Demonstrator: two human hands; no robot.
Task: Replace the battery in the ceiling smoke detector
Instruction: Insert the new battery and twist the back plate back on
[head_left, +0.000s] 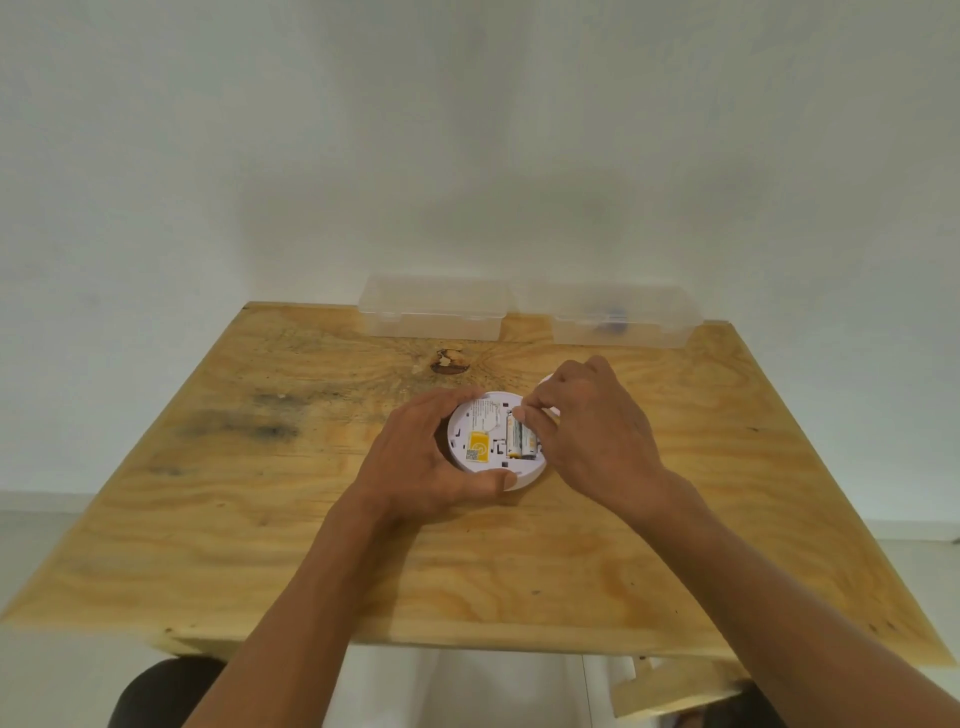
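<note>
A round white smoke detector (480, 423) lies back side up on the plywood table (311, 545), showing a yellow label and an open battery bay. My left hand (421, 457) wraps around its left and near rim, thumb on the front edge. Batteries (519, 441) lie in the bay on the right side. My right hand (592, 431) reaches in from the right, its fingertips pinching at the top end of the batteries. A white piece (546, 381), perhaps the cover, peeks out behind my right hand, mostly hidden.
Two clear plastic boxes stand at the table's far edge against the wall: one (434, 306) looks empty, the right one (623, 317) holds something dark blue. A dark knot (449, 362) marks the wood behind the detector.
</note>
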